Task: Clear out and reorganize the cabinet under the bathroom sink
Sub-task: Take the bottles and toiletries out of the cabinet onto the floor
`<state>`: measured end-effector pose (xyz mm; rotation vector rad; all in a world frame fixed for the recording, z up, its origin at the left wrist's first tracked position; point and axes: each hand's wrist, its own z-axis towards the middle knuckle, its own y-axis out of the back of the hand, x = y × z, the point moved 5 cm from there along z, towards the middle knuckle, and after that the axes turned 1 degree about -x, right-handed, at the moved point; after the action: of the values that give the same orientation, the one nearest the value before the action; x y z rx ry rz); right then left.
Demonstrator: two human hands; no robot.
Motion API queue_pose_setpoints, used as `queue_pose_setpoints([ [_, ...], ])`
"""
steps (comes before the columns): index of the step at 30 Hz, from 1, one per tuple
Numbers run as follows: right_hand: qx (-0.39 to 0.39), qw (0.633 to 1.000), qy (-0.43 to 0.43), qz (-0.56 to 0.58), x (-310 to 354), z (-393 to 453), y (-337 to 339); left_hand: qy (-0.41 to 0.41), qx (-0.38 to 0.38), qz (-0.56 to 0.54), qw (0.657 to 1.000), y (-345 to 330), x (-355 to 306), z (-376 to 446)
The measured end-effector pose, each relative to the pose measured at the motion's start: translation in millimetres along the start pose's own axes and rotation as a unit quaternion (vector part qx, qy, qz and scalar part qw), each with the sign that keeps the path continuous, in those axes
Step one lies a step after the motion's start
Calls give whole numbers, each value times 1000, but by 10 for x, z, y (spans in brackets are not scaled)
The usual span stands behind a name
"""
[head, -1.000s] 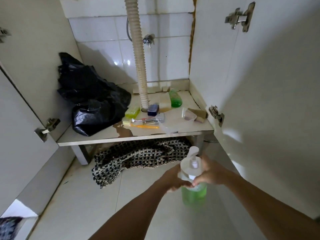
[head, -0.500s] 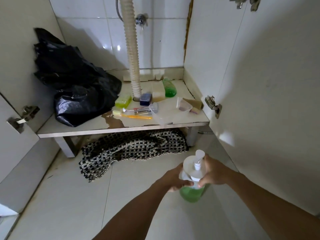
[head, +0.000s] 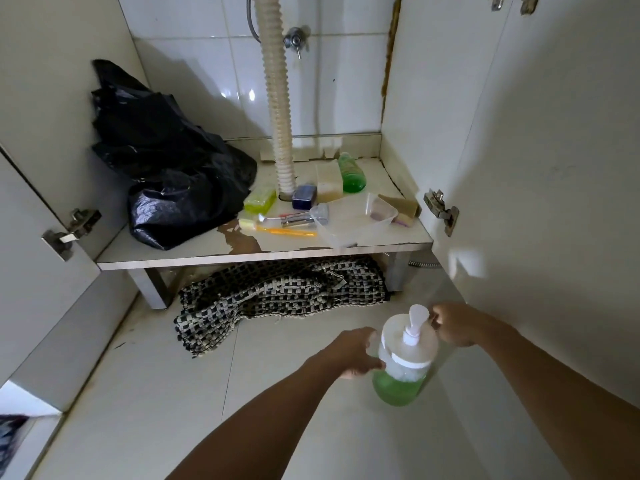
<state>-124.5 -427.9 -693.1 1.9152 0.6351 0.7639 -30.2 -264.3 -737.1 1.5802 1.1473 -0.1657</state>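
We hold a clear pump bottle [head: 405,362] of green liquid.
Left hand [head: 353,351] grips its side, right hand [head: 453,323] pinches beside the pump, in front of the cabinet shelf [head: 173,252] bearing an empty clear tub [head: 343,225].

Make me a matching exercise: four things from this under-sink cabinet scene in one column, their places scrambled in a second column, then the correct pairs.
Things:
1. crumpled black plastic bag
2. black-and-white woven mat
3. clear pump bottle of green liquid
4. orange toothbrush

Places:
A. on the floor tiles, between the hands
B. left side of the shelf
C. near the shelf's front edge, beside the peeled patch
D. bunched on the floor, partly under the shelf

Pairs: 1-B, 2-D, 3-A, 4-C
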Motion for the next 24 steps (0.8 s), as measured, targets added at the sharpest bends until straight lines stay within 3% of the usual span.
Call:
queue_pose_setpoints([
  [5, -203, 969, -35, 133, 137, 178, 468, -53, -81, 28, 995, 672, -52, 12],
  [7, -322, 929, -32, 180, 300, 157, 676, -69, -121, -17, 990, 964, -41, 41],
  [9, -386, 885, -17, 261, 528, 157, 809, -79, -154, -98, 980, 1215, 28, 73],
  [13, -388, 869, 41, 303, 1040, 281, 875, -69, -164, -198, 964, 1425, 267, 105],
  [16, -373, 878, 35, 299, 1281, 443, 882, -71, -187, -238, 951, 1654, 383, 93],
  [21, -308, 917, 15, 251, 1600, 588, 1036, -56, -241, -222, 943, 2352, 424, 156],
  [24, -230, 965, 50, 117, 1775, 608, 1227, -40, -270, -229, 934, 2755, 331, 232],
])
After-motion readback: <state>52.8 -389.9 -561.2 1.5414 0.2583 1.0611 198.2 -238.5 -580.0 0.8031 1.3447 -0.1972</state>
